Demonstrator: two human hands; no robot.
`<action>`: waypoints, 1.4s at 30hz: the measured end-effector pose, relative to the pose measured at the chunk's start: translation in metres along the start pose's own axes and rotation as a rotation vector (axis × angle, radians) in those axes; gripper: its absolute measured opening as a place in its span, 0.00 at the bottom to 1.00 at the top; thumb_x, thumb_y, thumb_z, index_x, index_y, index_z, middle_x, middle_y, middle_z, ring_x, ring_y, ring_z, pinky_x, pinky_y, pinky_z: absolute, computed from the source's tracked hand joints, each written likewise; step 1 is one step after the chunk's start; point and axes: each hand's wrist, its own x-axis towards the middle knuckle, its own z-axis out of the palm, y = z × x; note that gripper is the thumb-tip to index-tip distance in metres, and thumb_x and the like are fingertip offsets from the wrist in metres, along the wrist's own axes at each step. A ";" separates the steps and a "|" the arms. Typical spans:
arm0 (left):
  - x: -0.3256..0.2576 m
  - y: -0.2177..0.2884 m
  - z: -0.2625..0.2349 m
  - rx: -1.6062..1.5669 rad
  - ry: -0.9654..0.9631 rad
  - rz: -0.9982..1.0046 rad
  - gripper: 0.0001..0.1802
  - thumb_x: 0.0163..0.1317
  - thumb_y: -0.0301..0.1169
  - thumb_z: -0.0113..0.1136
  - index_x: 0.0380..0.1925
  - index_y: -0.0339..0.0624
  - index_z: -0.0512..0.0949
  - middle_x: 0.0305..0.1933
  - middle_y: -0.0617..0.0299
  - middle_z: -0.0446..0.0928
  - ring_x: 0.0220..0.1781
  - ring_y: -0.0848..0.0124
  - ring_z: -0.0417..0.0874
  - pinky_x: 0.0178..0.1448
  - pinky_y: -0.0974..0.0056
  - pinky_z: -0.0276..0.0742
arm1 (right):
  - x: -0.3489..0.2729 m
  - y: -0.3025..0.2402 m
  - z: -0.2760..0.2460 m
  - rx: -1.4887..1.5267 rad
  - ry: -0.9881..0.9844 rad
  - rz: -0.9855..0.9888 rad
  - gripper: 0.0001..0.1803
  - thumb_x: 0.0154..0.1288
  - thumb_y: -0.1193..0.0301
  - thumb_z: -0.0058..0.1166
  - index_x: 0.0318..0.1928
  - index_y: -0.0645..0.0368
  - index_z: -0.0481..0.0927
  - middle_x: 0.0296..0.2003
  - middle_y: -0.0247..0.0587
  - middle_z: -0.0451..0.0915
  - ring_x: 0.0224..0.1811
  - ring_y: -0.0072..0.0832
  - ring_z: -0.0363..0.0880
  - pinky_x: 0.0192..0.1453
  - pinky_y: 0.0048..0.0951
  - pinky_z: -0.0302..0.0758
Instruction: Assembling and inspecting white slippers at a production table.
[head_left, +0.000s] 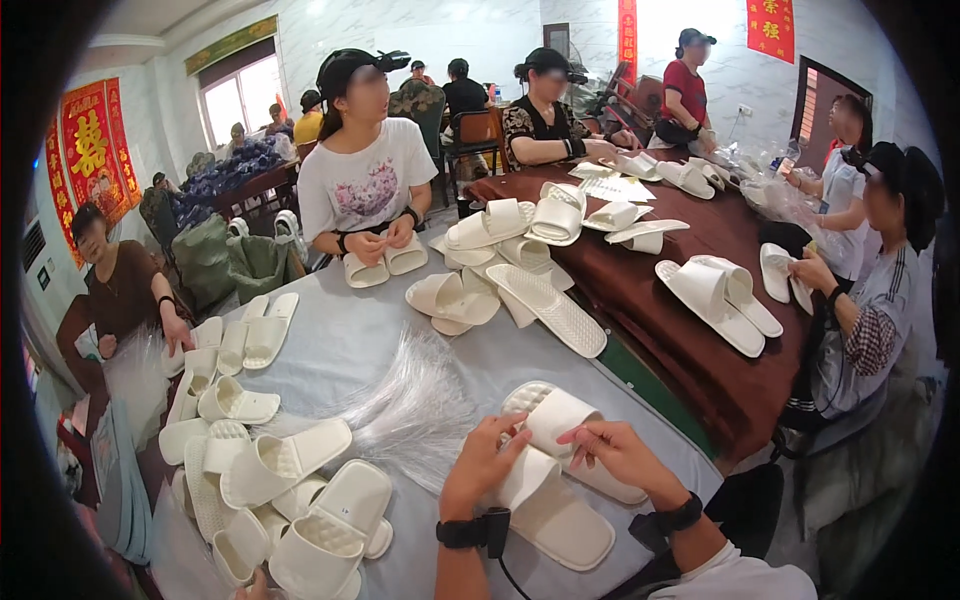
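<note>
The person's left hand [482, 462] and right hand [618, 452] both pinch the straps of a pair of white slippers [548, 470] lying on the table [340, 345] just before them, beside a bundle of clear plastic ties [415, 405]. Keeping both straps pressed flush together would likely steady the pair.

Matt, seemingly foam-like white slippers [560, 470]
</note>
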 end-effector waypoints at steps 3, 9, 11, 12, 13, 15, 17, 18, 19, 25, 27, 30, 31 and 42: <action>0.004 -0.015 0.000 -0.117 0.011 0.012 0.19 0.71 0.40 0.67 0.53 0.37 0.86 0.40 0.55 0.85 0.37 0.70 0.81 0.44 0.63 0.78 | 0.002 0.008 -0.002 0.071 -0.044 -0.002 0.18 0.85 0.66 0.44 0.52 0.62 0.88 0.36 0.35 0.86 0.38 0.21 0.83 0.43 0.24 0.77; -0.001 0.004 -0.004 -0.096 0.056 -0.061 0.22 0.70 0.42 0.64 0.37 0.27 0.82 0.22 0.49 0.77 0.25 0.69 0.72 0.36 0.58 0.74 | -0.021 0.001 -0.027 -0.304 0.143 -0.061 0.18 0.83 0.65 0.47 0.44 0.64 0.87 0.31 0.36 0.86 0.36 0.25 0.86 0.43 0.30 0.79; -0.001 0.001 -0.003 -0.068 0.056 -0.101 0.22 0.70 0.42 0.64 0.36 0.26 0.81 0.21 0.50 0.76 0.24 0.70 0.71 0.35 0.58 0.74 | -0.034 -0.015 -0.025 -0.448 0.119 0.083 0.17 0.81 0.65 0.49 0.42 0.64 0.87 0.29 0.38 0.86 0.34 0.27 0.85 0.42 0.31 0.79; -0.001 -0.001 -0.003 -0.039 0.060 -0.143 0.22 0.69 0.41 0.64 0.34 0.25 0.80 0.20 0.51 0.75 0.23 0.72 0.70 0.34 0.58 0.73 | -0.038 -0.020 -0.024 -0.589 0.088 0.226 0.16 0.79 0.66 0.51 0.41 0.64 0.87 0.27 0.40 0.86 0.31 0.29 0.85 0.40 0.32 0.79; -0.002 0.000 -0.006 -0.038 0.061 -0.144 0.22 0.69 0.41 0.64 0.34 0.25 0.80 0.20 0.51 0.75 0.23 0.72 0.70 0.34 0.58 0.73 | -0.037 -0.016 -0.020 -0.589 0.087 0.226 0.16 0.79 0.66 0.51 0.41 0.64 0.87 0.27 0.40 0.86 0.31 0.29 0.85 0.40 0.32 0.79; -0.003 0.008 -0.008 0.067 -0.065 -0.265 0.22 0.68 0.41 0.65 0.36 0.26 0.82 0.21 0.50 0.77 0.24 0.74 0.72 0.35 0.60 0.74 | -0.037 -0.001 -0.009 -0.515 0.016 0.165 0.13 0.73 0.67 0.53 0.43 0.60 0.88 0.23 0.48 0.84 0.29 0.44 0.85 0.39 0.41 0.79; -0.004 0.011 -0.006 0.012 -0.082 -0.261 0.21 0.67 0.40 0.66 0.37 0.26 0.83 0.22 0.51 0.79 0.25 0.74 0.74 0.36 0.61 0.75 | -0.029 0.010 -0.001 -0.518 0.019 0.115 0.12 0.69 0.70 0.54 0.43 0.61 0.88 0.26 0.51 0.85 0.30 0.47 0.86 0.41 0.43 0.80; -0.005 0.012 -0.007 -0.039 -0.096 -0.255 0.20 0.66 0.40 0.66 0.39 0.27 0.84 0.23 0.52 0.80 0.25 0.75 0.75 0.36 0.62 0.76 | -0.023 0.017 0.003 -0.519 0.023 0.061 0.12 0.65 0.73 0.54 0.42 0.62 0.88 0.28 0.54 0.86 0.32 0.51 0.86 0.43 0.46 0.80; -0.005 0.014 -0.007 -0.036 -0.097 -0.253 0.20 0.66 0.40 0.66 0.39 0.27 0.84 0.23 0.52 0.80 0.25 0.75 0.75 0.36 0.62 0.76 | -0.017 0.031 0.006 -0.518 0.026 0.059 0.12 0.65 0.73 0.54 0.42 0.62 0.88 0.28 0.54 0.86 0.32 0.51 0.86 0.43 0.46 0.80; -0.005 0.005 -0.008 -0.115 -0.119 -0.223 0.19 0.66 0.41 0.66 0.42 0.32 0.87 0.28 0.59 0.85 0.31 0.75 0.79 0.40 0.64 0.77 | 0.002 0.062 0.021 -0.623 0.237 -0.120 0.11 0.55 0.75 0.57 0.37 0.67 0.86 0.36 0.64 0.84 0.38 0.62 0.83 0.45 0.52 0.80; -0.005 0.008 -0.004 -0.114 -0.093 -0.243 0.19 0.68 0.41 0.66 0.45 0.34 0.87 0.31 0.60 0.85 0.33 0.75 0.79 0.42 0.65 0.77 | 0.002 0.077 0.024 -0.638 0.259 -0.120 0.08 0.55 0.75 0.57 0.34 0.67 0.85 0.35 0.63 0.84 0.38 0.62 0.83 0.45 0.53 0.80; -0.002 0.006 -0.005 -0.151 -0.093 -0.230 0.17 0.68 0.38 0.66 0.47 0.35 0.87 0.32 0.60 0.85 0.33 0.74 0.79 0.42 0.65 0.76 | 0.006 0.083 0.023 -0.720 0.194 -0.155 0.07 0.55 0.74 0.58 0.32 0.66 0.84 0.34 0.63 0.84 0.38 0.61 0.82 0.44 0.54 0.79; -0.001 0.005 -0.004 -0.152 -0.095 -0.233 0.17 0.68 0.38 0.66 0.47 0.35 0.87 0.32 0.60 0.85 0.33 0.74 0.79 0.42 0.65 0.76 | 0.008 0.085 0.021 -0.719 0.193 -0.152 0.07 0.55 0.74 0.58 0.32 0.66 0.84 0.34 0.63 0.84 0.38 0.61 0.82 0.44 0.54 0.79; 0.001 -0.015 0.010 -0.305 -0.068 -0.128 0.14 0.67 0.26 0.65 0.52 0.42 0.88 0.35 0.61 0.89 0.36 0.77 0.82 0.44 0.67 0.78 | 0.012 0.084 0.023 -1.194 0.004 -0.204 0.07 0.55 0.72 0.59 0.32 0.62 0.85 0.33 0.55 0.85 0.36 0.52 0.85 0.40 0.49 0.82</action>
